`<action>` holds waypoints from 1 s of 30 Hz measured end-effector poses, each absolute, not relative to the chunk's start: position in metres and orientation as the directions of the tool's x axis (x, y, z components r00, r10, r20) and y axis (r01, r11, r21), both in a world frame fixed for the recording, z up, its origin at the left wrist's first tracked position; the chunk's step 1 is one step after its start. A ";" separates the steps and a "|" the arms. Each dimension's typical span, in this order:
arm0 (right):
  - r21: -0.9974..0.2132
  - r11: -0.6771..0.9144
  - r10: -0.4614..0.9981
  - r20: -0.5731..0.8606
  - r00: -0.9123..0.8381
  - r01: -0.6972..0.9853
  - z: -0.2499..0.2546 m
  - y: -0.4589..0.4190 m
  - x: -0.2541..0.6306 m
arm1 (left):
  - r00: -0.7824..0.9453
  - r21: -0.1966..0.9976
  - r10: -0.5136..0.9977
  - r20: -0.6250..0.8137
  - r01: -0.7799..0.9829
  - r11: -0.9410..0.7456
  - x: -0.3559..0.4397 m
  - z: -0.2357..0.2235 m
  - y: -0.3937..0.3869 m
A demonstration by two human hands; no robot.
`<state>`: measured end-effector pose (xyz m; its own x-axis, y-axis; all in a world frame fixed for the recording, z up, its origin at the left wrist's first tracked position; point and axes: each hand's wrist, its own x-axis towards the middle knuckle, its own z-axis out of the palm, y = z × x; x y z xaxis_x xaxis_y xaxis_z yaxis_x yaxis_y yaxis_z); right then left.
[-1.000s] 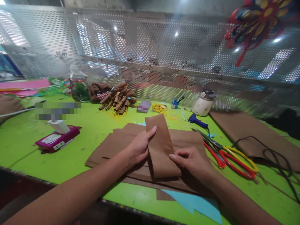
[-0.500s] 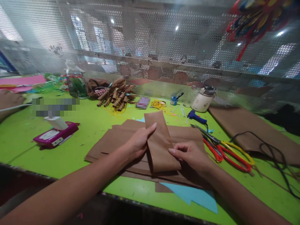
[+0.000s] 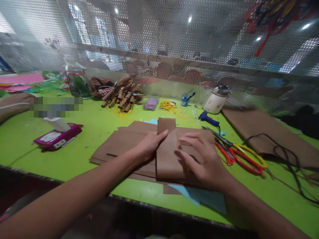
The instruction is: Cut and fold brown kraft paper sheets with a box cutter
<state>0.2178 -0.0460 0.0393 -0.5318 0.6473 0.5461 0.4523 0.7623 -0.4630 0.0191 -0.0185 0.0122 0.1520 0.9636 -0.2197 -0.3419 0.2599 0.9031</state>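
A folded strip of brown paper (image 3: pixel 166 156) stands out above a stack of larger brown paper sheets (image 3: pixel 124 139). My left hand (image 3: pixel 152 142) grips its left edge, thumb on top and fingers underneath. Over the strip's right side hovers my right hand (image 3: pixel 201 159), thumb and fingers apart, holding nothing. Whether its fingertips touch the paper I cannot tell. Light blue paper (image 3: pixel 209 199) pokes out beneath the stack at the table's front. Large scissors with red handles (image 3: pixel 246 162) lie to the right of my right hand, beside a yellow-handled pair (image 3: pixel 251 152).
Beyond the scissors are a blue glue gun (image 3: pixel 208 118), a black cord (image 3: pixel 286 156) and a big brown sheet (image 3: pixel 269 132). Rolled brown paper tubes (image 3: pixel 122 98) lie at the back. A purple power strip (image 3: pixel 58 137) is on the left, near another person's hand (image 3: pixel 20 101).
My right hand has let go of the strip's right edge and opened above it. The strip now lies flatter and straighter, still in my left hand. The view has shifted slightly.
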 end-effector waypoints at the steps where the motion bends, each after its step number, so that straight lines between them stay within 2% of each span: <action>1: -0.425 0.823 0.562 0.514 -0.648 0.376 0.044 -0.051 0.218 | 0.148 0.912 0.967 -0.210 -0.327 0.248 0.019 0.012 -0.018; 3: -0.386 0.877 0.431 0.372 -0.822 0.285 0.051 -0.059 0.217 | 0.122 0.929 0.974 -0.192 -0.297 0.220 0.020 0.011 -0.018; 6: -0.331 0.896 0.386 0.254 -0.887 0.295 0.049 -0.066 0.212 | 0.087 0.942 0.977 -0.192 -0.261 0.209 0.021 0.011 -0.019; 10: -0.292 0.899 0.403 0.264 -0.876 0.325 0.043 -0.069 0.208 | 0.093 0.950 0.977 -0.191 -0.235 0.208 0.022 0.015 -0.020; 12: -0.356 0.885 0.412 0.300 -0.860 0.300 0.044 -0.066 0.210 | 0.105 0.952 0.976 -0.190 -0.222 0.209 0.022 0.018 -0.021; 14: -0.445 0.840 0.498 0.403 -0.768 0.311 0.045 -0.058 0.215 | 0.138 0.952 0.971 -0.195 -0.213 0.221 0.020 0.020 -0.023; 16: -0.545 0.739 0.667 0.507 -0.546 0.397 0.046 -0.045 0.219 | 0.196 0.952 0.961 -0.196 -0.197 0.235 0.019 0.021 -0.025; 17: -0.616 0.648 0.761 0.497 -0.417 0.448 0.045 -0.038 0.221 | 0.226 0.954 0.955 -0.191 -0.187 0.235 0.019 0.021 -0.026; 18: -0.704 0.536 0.844 0.427 -0.326 0.465 0.044 -0.031 0.222 | 0.255 0.956 0.950 -0.180 -0.180 0.230 0.018 0.022 -0.026; 19: -0.801 0.402 0.910 0.296 -0.289 0.444 0.042 -0.026 0.223 | 0.281 0.958 0.945 -0.168 -0.178 0.223 0.018 0.022 -0.027; 21: -0.931 0.138 0.941 0.017 -0.339 0.338 0.038 -0.019 0.222 | 0.331 0.962 0.933 -0.145 -0.176 0.211 0.019 0.023 -0.029; 23: -0.972 -0.019 0.900 -0.118 -0.419 0.233 0.033 -0.017 0.220 | 0.367 0.965 0.920 -0.139 -0.156 0.208 0.020 0.026 -0.032; 27: -0.990 -0.114 0.900 -0.140 -0.413 0.087 0.025 -0.018 0.216 | 0.362 0.975 0.921 -0.142 -0.112 0.194 0.023 0.030 -0.035; 30: -0.993 -0.112 0.915 -0.119 -0.385 0.041 0.021 -0.016 0.217 | 0.339 0.976 0.930 -0.141 -0.108 0.187 0.023 0.030 -0.035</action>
<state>0.2174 -0.0155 0.0211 -0.3854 0.9150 -0.1191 0.0412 -0.1119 -0.9929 0.0228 -0.0345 0.0297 0.3392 0.9301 -0.1408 -0.1076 0.1871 0.9764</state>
